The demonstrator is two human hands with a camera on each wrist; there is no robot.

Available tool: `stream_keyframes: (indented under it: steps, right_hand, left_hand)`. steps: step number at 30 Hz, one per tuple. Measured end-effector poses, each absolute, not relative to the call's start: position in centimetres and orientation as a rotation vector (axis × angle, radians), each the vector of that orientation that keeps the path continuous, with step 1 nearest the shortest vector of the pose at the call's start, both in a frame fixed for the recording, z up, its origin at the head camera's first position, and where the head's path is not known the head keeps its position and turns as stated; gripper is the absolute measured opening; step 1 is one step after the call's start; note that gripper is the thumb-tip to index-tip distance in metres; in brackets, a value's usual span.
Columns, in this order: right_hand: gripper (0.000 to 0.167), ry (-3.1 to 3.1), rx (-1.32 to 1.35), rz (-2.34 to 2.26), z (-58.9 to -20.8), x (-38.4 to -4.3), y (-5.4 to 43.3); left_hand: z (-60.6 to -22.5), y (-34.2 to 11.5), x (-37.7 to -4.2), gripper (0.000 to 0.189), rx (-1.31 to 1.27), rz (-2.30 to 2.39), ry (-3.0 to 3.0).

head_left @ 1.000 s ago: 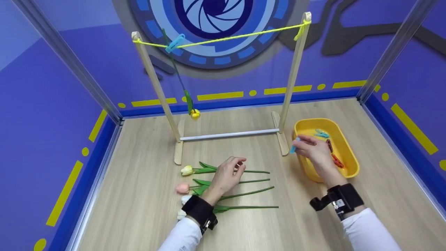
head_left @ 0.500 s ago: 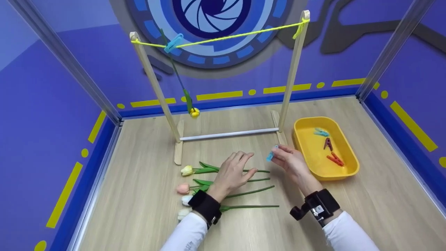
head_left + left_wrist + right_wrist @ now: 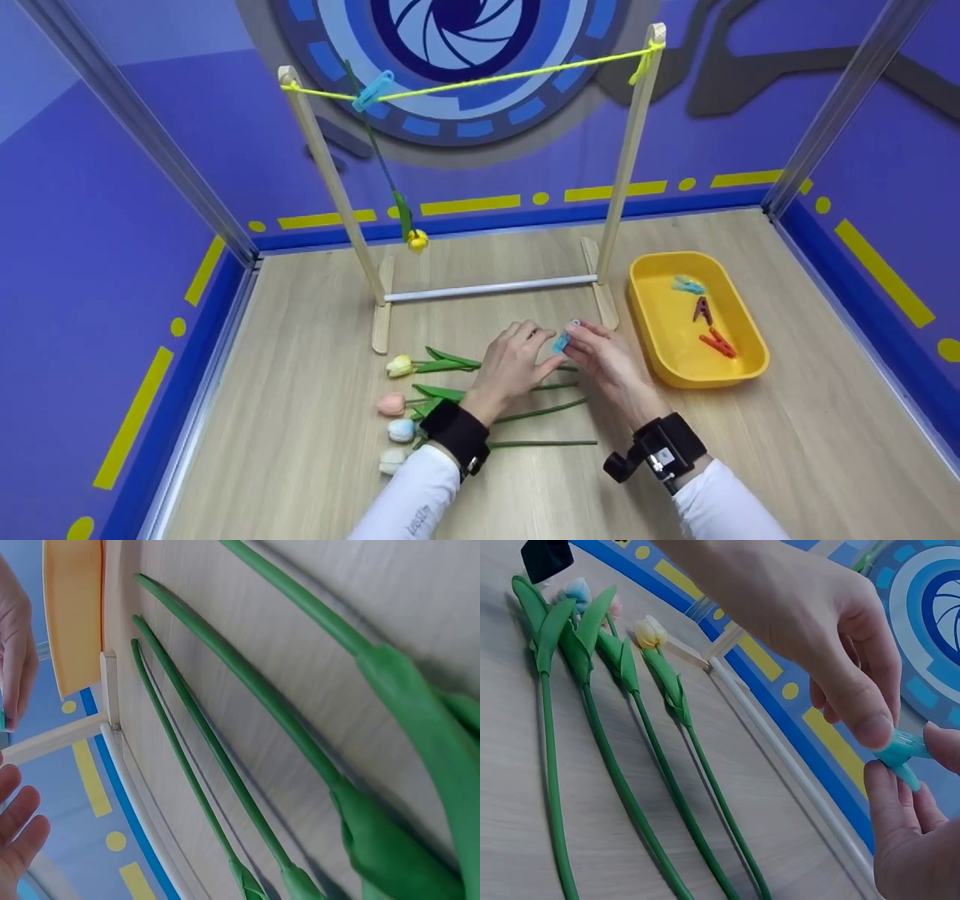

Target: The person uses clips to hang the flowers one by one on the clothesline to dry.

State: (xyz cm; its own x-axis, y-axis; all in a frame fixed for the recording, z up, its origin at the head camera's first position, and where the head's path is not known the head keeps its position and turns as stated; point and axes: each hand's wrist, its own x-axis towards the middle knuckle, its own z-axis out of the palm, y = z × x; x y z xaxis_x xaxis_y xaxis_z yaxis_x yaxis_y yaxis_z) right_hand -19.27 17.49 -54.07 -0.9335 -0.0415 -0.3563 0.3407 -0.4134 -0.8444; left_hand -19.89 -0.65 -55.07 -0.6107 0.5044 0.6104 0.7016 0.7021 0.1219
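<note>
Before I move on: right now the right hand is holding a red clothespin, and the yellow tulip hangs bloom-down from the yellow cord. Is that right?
Not quite. The right hand is holding a light blue clothespin, not a red one, as the head view shows. The yellow tulip does hang bloom-down from the yellow cord.

Lab-like setting: blue graphic walls (image 3: 90,247), metal corner posts (image 3: 829,112).

Tulips (image 3: 400,366), five: four lying at six o'clock in the head view, one hanging at eleven. Clothespins (image 3: 718,343), five: three at three o'clock in one yellow tray (image 3: 664,330), one at eleven on one cord (image 3: 517,77), one at four between two hands (image 3: 512,365). Rack (image 3: 491,289), one.
</note>
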Motion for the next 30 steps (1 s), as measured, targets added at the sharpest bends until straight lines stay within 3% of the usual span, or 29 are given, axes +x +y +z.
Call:
stream_keyframes:
  steps: [14,22,30]
  right_hand:
    - [0.042,1.532,0.438,-2.479,-54.8,-19.0,16.6]
    - [0.06,1.605,0.39,-2.381,-54.9,-18.5,17.1]
    - [0.052,1.841,0.323,-2.149,-54.8,-18.5,18.1]
  left_hand:
    - [-55.5,-0.1,-19.4,0.02,-0.857,-0.419,-2.336]
    - [-55.7,-0.5,-19.5,0.014,-0.854,-0.434,-2.335]
    - [-55.4,-1.0,-19.5,0.013,-0.89,-0.486,-2.343]
